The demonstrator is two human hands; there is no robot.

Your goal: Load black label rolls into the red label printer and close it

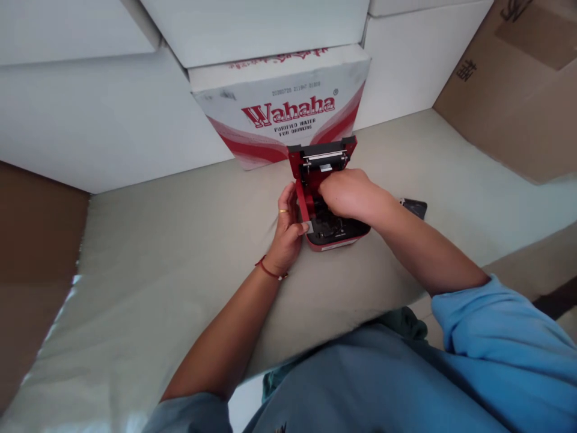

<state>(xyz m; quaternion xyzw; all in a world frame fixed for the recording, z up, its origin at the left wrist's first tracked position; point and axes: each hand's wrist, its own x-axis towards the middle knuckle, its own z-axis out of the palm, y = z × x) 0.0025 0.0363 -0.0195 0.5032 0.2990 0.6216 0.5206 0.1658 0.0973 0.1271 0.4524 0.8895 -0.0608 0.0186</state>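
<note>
Reaching toward one o'clock with the left forearm, extending fingers of the left hand toward twelve and its thumb toward three. Angling the right forearm toward ten o'clock, with the right hand bent downward, fingertips mostly hidden.

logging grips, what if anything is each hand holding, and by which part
The left hand holds the red-and-black printer by its left side. The right hand reaches inside; whether it holds anything is hidden.
</note>
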